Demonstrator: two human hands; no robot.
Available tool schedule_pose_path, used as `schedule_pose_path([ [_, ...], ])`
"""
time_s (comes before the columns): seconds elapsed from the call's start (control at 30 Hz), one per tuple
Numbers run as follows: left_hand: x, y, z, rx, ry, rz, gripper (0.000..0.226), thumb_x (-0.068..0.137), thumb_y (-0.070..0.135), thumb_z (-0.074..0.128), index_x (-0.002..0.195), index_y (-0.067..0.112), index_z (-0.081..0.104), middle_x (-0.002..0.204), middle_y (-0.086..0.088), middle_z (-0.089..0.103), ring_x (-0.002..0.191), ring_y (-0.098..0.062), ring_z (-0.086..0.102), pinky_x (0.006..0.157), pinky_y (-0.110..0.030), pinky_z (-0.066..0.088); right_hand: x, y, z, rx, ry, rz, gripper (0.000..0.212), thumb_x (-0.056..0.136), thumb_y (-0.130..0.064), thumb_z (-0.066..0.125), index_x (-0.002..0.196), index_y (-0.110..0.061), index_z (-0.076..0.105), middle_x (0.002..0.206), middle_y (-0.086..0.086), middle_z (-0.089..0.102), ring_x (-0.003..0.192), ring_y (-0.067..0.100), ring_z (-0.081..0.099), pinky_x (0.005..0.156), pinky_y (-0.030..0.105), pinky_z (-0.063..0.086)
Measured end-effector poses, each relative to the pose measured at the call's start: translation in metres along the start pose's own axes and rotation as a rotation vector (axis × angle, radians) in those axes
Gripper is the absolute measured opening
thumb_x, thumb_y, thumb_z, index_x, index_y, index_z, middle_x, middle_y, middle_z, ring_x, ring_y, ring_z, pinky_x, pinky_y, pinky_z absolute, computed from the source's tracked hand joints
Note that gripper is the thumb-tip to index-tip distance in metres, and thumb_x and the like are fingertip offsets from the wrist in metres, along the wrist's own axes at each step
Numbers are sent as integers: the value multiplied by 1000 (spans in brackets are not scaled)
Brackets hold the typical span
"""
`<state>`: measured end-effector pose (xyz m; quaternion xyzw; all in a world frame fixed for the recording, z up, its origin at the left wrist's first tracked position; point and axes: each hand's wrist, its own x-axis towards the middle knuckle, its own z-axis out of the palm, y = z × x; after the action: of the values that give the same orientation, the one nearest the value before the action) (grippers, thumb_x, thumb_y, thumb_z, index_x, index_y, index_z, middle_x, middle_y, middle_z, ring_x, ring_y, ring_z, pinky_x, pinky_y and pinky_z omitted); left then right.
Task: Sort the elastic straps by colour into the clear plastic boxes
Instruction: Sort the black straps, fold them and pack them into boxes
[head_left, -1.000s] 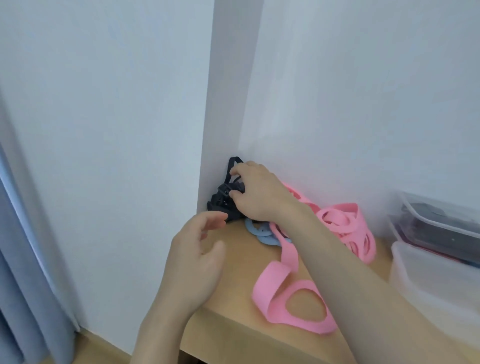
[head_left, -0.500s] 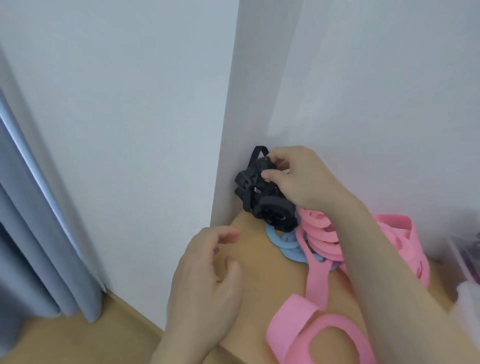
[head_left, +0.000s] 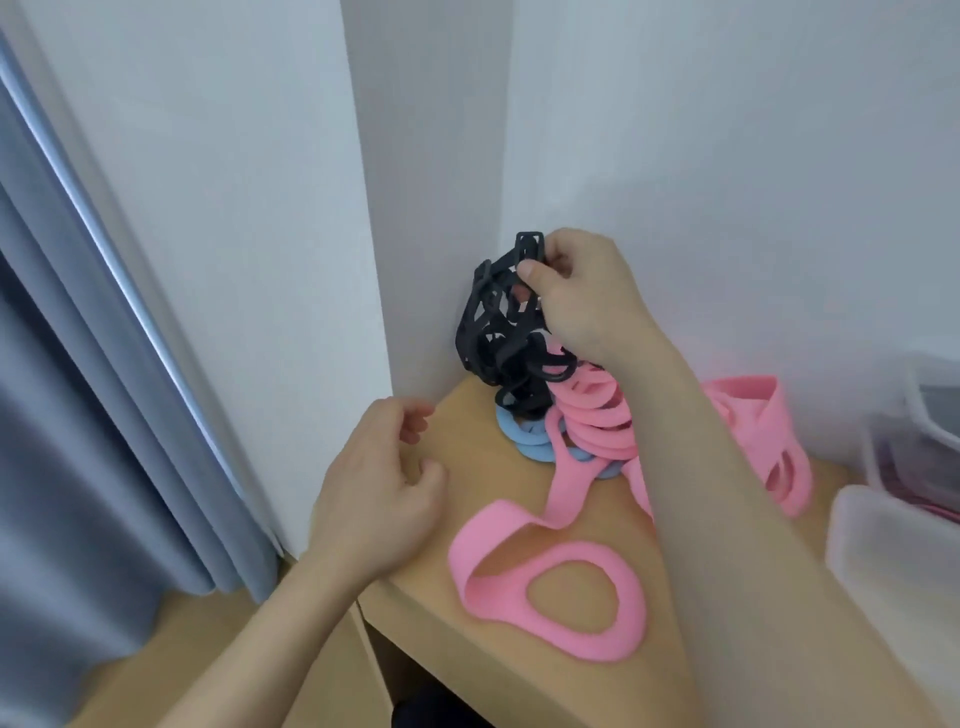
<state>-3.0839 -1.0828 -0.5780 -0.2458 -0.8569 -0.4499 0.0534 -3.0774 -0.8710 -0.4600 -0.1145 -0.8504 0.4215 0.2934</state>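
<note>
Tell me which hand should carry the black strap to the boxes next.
Right. The right hand pinches the top of the black strap, and the clear boxes sit on that side. The left hand hovers over the table corner, holding nothing, farther from the boxes.

a white wall (head_left: 218, 218) fills the left side and meets a narrower white face (head_left: 431, 156), which turns into a corner with the back wall (head_left: 727, 156). a grey-blue curtain (head_left: 67, 441) hangs in long folds along the left edge, down to a light wooden floor (head_left: 197, 639). a pale wooden table (head_left: 488, 467) sits pushed into the corner, against both walls. under its front edge shows a dark shape (head_left: 431, 709), too hidden to make out.
</note>
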Motion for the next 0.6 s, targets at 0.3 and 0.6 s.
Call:
schedule_pose_path([
  [0.3,-3,8,-5,53,-142,24,60,75,29,36,135,33,40,126,15,49,114,-5,49,97,-38,47,21,-63,-22,233,82,-104,19,97,-7,56,80,-14,57,76,2,68,65,13,66,69,38,58],
  [0.6,-2,5,-8,62,-225,34,62,74,33,39,136,35,40,130,10,50,117,-16,50,100,-41,46,36,-148,-72,305,184,-209,8,99,-4,50,100,-7,57,84,1,74,78,16,76,78,33,59],
])
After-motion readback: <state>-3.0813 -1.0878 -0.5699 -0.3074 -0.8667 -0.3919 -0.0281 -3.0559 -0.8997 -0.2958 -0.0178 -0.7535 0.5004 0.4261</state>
